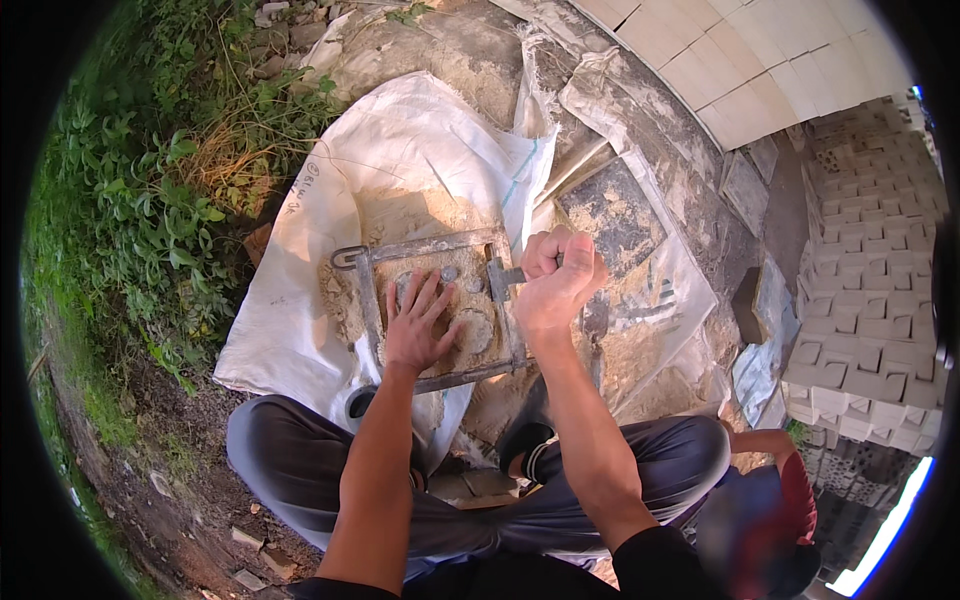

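Note:
Fingers spread, my left hand (418, 330) lies flat on the sand inside a weathered rectangular frame (440, 380). Several round grey pieces are set in that sand, among them a small disc (450, 272) above my fingers and a larger pale round piece (476, 331) beside my thumb. My right hand (562, 280) is a fist over the frame's right side, wrapped round the handle of a dark hammer-like tool (497, 281). The tool's head is at the frame's right bar; whether it touches is unclear. A metal loop (348, 258) sticks out at the frame's upper left corner.
White woven sacking (290, 320) lies under the frame, strewn with loose sand. A dark flat board (612, 215) sits to the upper right. Green plants (150, 190) grow at left; stacked grey blocks (865, 300) stand at right. Another person (755, 520) is at lower right.

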Demonstrator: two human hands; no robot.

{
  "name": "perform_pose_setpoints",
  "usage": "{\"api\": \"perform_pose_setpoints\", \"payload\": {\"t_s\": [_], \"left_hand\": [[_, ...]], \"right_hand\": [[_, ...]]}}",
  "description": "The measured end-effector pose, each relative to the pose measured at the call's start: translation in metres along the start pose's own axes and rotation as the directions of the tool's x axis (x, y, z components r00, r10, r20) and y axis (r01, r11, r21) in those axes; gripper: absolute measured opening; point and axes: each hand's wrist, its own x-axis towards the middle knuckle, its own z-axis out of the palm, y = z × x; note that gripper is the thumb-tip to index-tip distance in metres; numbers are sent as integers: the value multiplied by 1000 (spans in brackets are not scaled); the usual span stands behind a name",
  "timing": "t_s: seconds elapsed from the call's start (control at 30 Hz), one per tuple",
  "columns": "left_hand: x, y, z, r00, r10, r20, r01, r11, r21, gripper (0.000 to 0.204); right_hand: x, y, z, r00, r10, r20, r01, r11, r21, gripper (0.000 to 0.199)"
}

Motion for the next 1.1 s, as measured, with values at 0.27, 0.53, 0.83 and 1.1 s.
{"api": "perform_pose_setpoints", "payload": {"t_s": [0.27, 0.53, 0.83, 1.1], "left_hand": [[0, -1, -1, 1000, 11, -8, -11, 1000, -4, 58], [-1, -2, 3, 1000, -9, -2, 9, 1000, 14, 58], [-2, -1, 3, 1000, -3, -13, 3, 1000, -19, 55], [-1, 3, 4, 1000, -9, -13, 9, 1000, 10, 57]], "right_hand": [[-17, -17, -13, 992, -116, -53, 116, 993, 6, 55], [-1, -61, -19, 999, 42, -5, -40, 965, 259, 54], [-25, -31, -28, 992, 118, -34, -109, 976, 191, 54], [-68, -11, -46, 998, -60, -18, 60, 998, -13, 53]]}}
